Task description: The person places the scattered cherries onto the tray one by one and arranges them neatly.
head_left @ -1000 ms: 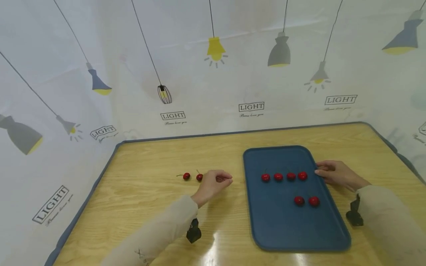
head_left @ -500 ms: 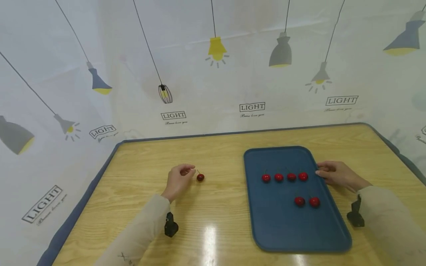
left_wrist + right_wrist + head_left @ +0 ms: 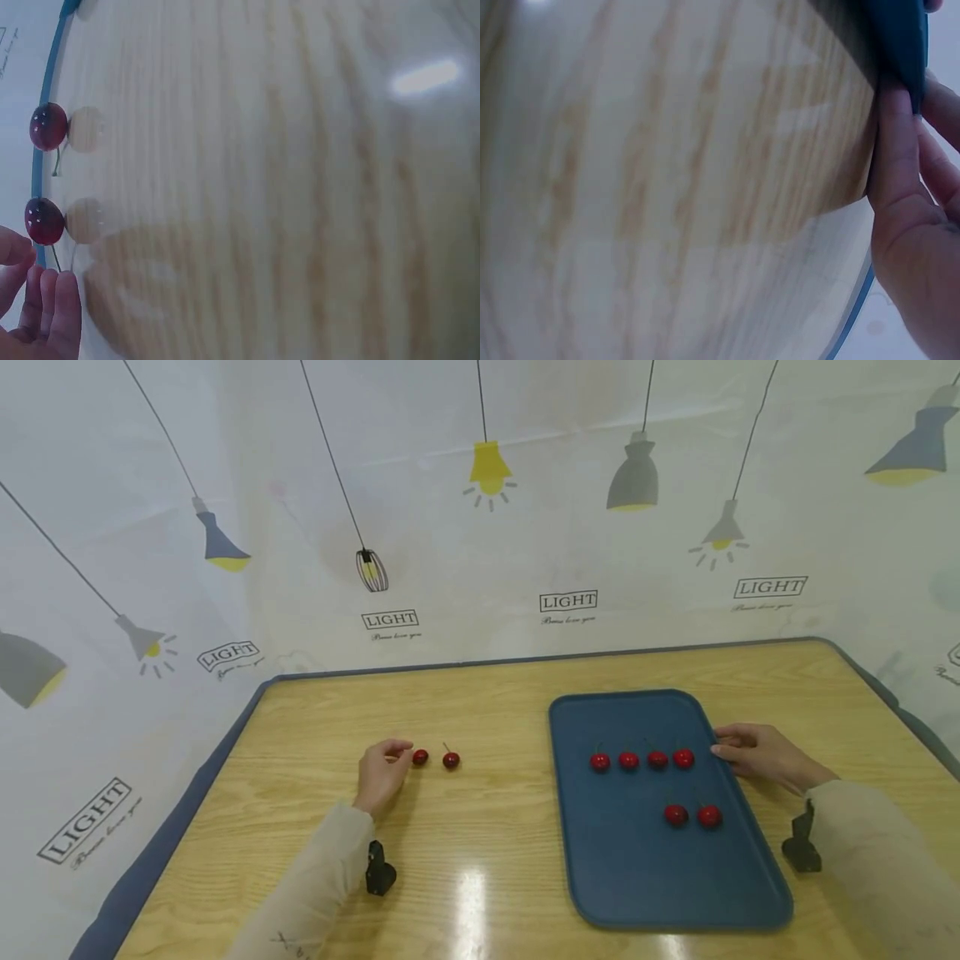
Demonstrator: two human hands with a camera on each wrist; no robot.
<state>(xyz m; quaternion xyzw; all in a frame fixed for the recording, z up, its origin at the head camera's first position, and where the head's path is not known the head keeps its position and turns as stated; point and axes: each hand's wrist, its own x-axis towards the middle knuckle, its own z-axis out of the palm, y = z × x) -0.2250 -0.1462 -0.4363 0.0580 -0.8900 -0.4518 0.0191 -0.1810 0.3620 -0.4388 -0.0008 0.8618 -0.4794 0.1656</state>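
My left hand point(image 3: 381, 777) is low over the wooden table, fingertips beside a dark red cherry point(image 3: 422, 757). In the left wrist view, that cherry's stem point(image 3: 55, 256) points toward the fingers and its end shows right at a fingertip. To its right lies a second cherry point(image 3: 451, 761) with its stem up. My right hand point(image 3: 768, 756) grips the right rim of a blue tray point(image 3: 622, 868); in the right wrist view, fingers are on both sides of the rim point(image 3: 900, 60). Several cherries sit on the tray, a row point(image 3: 628, 761) above a pair point(image 3: 692, 816).
The wooden table point(image 3: 480, 710) has a blue edge and reflects light near the front. A pale cloth point(image 3: 480, 543) printed with lamps stands behind and at both sides. Black wrist cameras are strapped at both sleeves.
My left hand has moved left across the table, past the second cherry, to the left cherry's stem side. That cherry, hidden half a second ago, shows again. My right hand stays on the tray.
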